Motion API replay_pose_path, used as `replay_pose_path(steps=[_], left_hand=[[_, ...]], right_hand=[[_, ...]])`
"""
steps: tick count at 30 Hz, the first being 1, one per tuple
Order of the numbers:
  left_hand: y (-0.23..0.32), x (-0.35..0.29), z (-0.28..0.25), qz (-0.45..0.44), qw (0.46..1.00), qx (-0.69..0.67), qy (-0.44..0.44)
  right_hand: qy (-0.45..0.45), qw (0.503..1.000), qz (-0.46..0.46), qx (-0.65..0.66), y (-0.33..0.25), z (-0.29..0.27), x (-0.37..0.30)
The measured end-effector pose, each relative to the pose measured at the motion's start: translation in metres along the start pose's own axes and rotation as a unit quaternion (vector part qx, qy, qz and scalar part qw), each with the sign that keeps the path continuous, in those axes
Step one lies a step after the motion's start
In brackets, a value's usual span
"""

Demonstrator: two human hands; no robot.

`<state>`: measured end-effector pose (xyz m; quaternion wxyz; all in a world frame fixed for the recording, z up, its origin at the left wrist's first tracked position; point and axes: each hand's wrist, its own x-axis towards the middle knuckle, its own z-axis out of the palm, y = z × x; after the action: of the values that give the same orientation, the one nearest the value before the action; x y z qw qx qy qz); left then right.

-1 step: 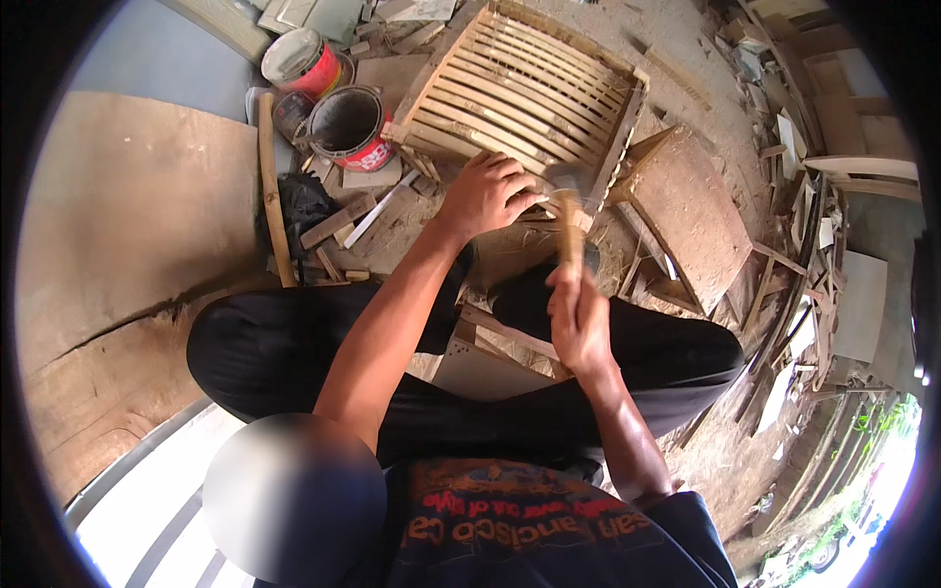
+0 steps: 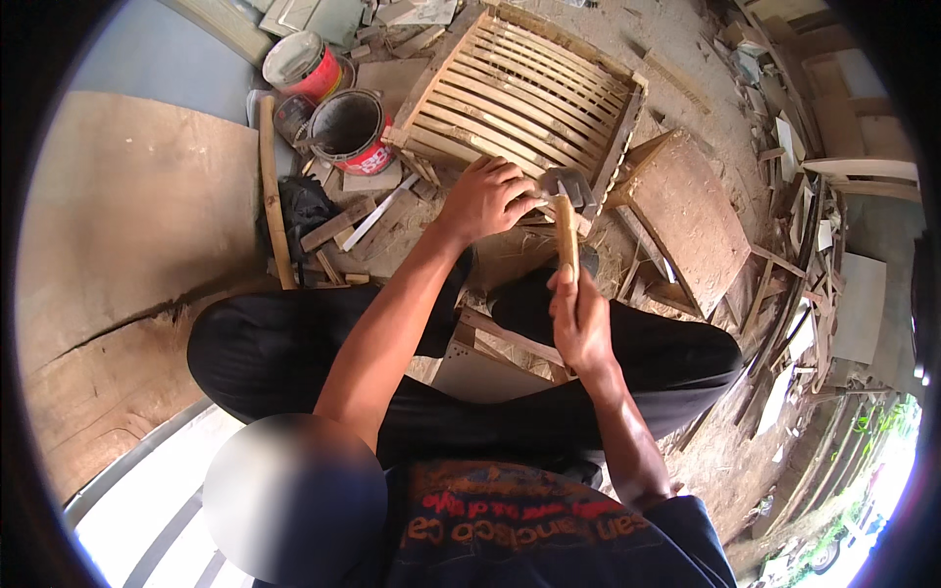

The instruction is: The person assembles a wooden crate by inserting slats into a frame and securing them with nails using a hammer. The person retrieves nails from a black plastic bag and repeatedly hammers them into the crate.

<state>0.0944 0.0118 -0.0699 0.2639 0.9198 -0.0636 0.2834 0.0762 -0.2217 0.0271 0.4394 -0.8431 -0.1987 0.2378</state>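
My right hand [image 2: 582, 325] is wrapped round the wooden handle of a hammer [image 2: 568, 235]. The dark hammer head [image 2: 573, 188] is over the near right corner of a slatted wooden crate [image 2: 529, 98]. Just left of the head, my left hand [image 2: 490, 199] lies at the crate's near edge, fingers curled and the thumb and forefinger drawn together by the hammer. Whatever those fingertips pinch, if anything, is too small to make out. Parallel slats with gaps between them form the crate's upper face.
Two red paint buckets [image 2: 355, 132] stand left of the crate, near a black bag [image 2: 306, 208] and wood offcuts. A wooden box [image 2: 691, 220] is at the right, beside scattered scraps. Under my crossed legs lies a pale board [image 2: 485, 374]. A large wooden panel [image 2: 137, 196] rises at the left.
The hammer head, blurred before, now shows sharply and has shifted slightly to the right. My left hand keeps its place at the crate's edge.
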Motion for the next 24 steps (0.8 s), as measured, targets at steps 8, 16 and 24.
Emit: replay_pose_path(steps=[8,16,24], left_hand=[[-0.002,0.000,0.001,-0.009,1.000,-0.012,0.004],[-0.010,0.007,-0.019,-0.022,0.994,-0.079,-0.068],[-0.039,-0.001,-0.033,0.024,0.991,0.051,-0.121]], right_hand=[[0.049,0.990,-0.113,0.065,-0.017,0.000,-0.011],[-0.005,0.974,0.069,0.215,-0.041,-0.017,-0.005],[-0.013,0.995,0.034,0.088,0.000,0.006,-0.006]])
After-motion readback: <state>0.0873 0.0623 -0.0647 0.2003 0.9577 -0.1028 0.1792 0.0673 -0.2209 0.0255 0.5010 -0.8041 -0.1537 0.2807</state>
